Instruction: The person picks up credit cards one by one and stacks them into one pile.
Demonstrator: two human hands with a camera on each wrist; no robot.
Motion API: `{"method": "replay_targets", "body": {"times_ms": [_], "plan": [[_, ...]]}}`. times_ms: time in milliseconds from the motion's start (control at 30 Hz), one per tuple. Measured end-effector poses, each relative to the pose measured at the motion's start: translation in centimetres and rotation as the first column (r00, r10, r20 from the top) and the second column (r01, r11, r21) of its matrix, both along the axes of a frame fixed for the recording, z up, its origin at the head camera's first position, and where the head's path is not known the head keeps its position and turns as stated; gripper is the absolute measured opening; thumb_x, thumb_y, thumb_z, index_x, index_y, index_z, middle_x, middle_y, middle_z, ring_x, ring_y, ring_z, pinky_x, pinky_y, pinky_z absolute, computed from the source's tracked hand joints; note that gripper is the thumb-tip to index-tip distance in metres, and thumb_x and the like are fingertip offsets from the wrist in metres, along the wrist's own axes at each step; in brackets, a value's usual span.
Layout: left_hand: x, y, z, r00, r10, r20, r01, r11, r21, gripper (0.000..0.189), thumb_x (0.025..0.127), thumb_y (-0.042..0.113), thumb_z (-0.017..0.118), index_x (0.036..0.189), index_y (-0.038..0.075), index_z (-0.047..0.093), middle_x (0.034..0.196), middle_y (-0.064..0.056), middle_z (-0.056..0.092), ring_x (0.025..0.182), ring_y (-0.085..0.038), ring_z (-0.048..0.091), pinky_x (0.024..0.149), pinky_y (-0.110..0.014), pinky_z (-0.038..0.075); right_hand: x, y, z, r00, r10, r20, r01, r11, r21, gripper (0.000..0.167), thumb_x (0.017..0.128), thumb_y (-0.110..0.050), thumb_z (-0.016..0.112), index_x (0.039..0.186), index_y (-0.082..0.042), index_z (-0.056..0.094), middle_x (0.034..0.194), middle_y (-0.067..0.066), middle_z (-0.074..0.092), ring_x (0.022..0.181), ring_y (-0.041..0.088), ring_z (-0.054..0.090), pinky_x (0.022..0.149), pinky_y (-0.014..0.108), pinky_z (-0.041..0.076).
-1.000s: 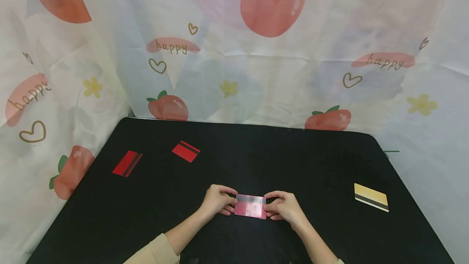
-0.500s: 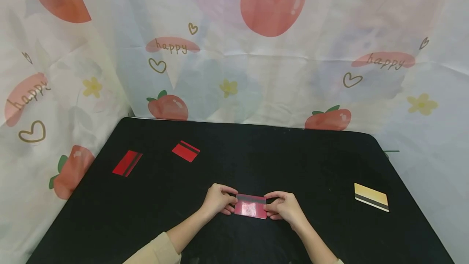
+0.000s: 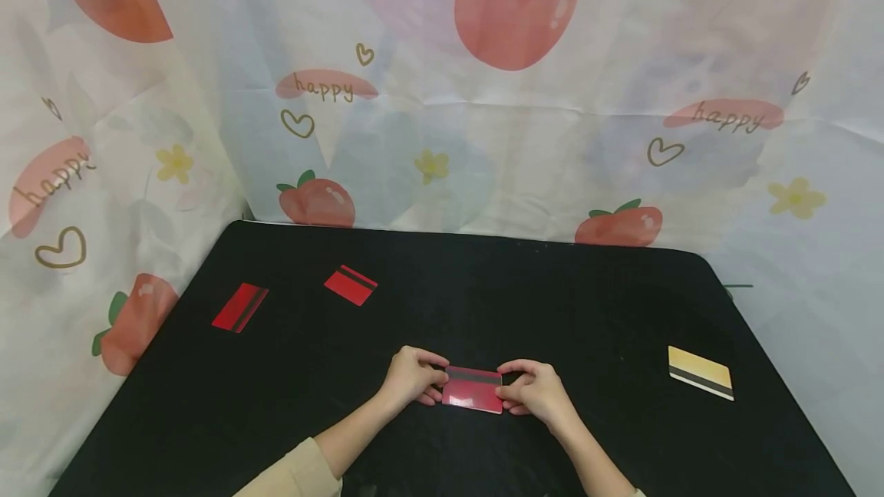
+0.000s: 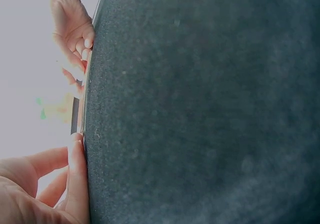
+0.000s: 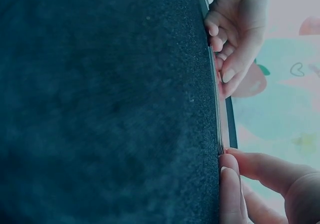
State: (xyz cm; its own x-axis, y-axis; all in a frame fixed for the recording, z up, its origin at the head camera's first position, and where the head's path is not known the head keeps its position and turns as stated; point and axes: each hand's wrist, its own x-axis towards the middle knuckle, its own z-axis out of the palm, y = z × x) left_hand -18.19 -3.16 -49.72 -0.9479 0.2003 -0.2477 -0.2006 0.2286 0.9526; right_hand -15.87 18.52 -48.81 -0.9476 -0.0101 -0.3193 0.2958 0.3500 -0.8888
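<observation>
A red card with a dark stripe along its far edge [image 3: 473, 393] lies at the front middle of the black table, between both hands. My left hand [image 3: 409, 378] pinches its left short edge, thumb and fingers curled. On the opposite side, my right hand [image 3: 539, 391] pinches the right short edge. Seen edge-on in the right wrist view, the card [image 5: 220, 119] shows several thin layers, like a small stack of cards. It sits low, at the level of the tabletop; whether it touches the cloth is hard to tell.
Two red striped cards lie further back on the left, one near the table's side [image 3: 239, 307] and one more central [image 3: 351, 285]. A gold striped card [image 3: 700, 373] lies at the right. Behind the black table [image 3: 525, 290] hangs a printed curtain [image 3: 483, 144].
Glare on the held red card has shrunk and shifted toward its near edge, so its dark stripe shows clearly. Both hands have stayed nearly in place, and the other cards lie where they were.
</observation>
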Motion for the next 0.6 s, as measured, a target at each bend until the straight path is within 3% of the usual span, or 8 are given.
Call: {"method": "replay_targets", "body": {"times_ms": [600], "plan": [[0.06, -0.27, 0.35, 1.000, -0.027, 0.015, 0.027, 1.000, -0.006, 0.021, 0.076, -0.001, 0.068, 0.097, -0.003, 0.068, 0.066, -0.010, 0.066, 0.044, -0.013, 0.060, 0.042, -0.030, 0.053, -0.11, 0.04, 0.13, 1.000, 0.024, 0.002, -0.024, 1.000, -0.002, 0.036, 0.073, -0.005, 0.075, 0.105, 0.004, 0.061, 0.061, 0.007, 0.062, 0.052, 0.014, 0.061, 0.051, 0.028, 0.055]]}}
